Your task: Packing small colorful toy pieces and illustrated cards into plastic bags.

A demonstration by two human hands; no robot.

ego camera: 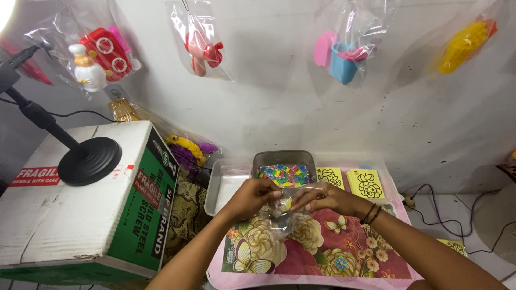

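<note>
My left hand (251, 196) and my right hand (321, 198) meet over a flowered pink mat (322, 252), both pinching a small clear plastic bag (284, 210) with a yellow item inside. The bag hangs down between the hands. Just beyond them stands a grey metal tray (285, 157) filled with several small multicoloured pieces (283, 174). My right wrist wears dark bracelets.
A flat metal tray (223, 188) lies left of the grey one. Yellow picture cards (365, 182) lie at the right. A large cardboard box (80, 198) with a black lamp base (88, 160) stands at the left. Bagged toys (344, 48) hang on the wall. Cables (446, 209) run at the right.
</note>
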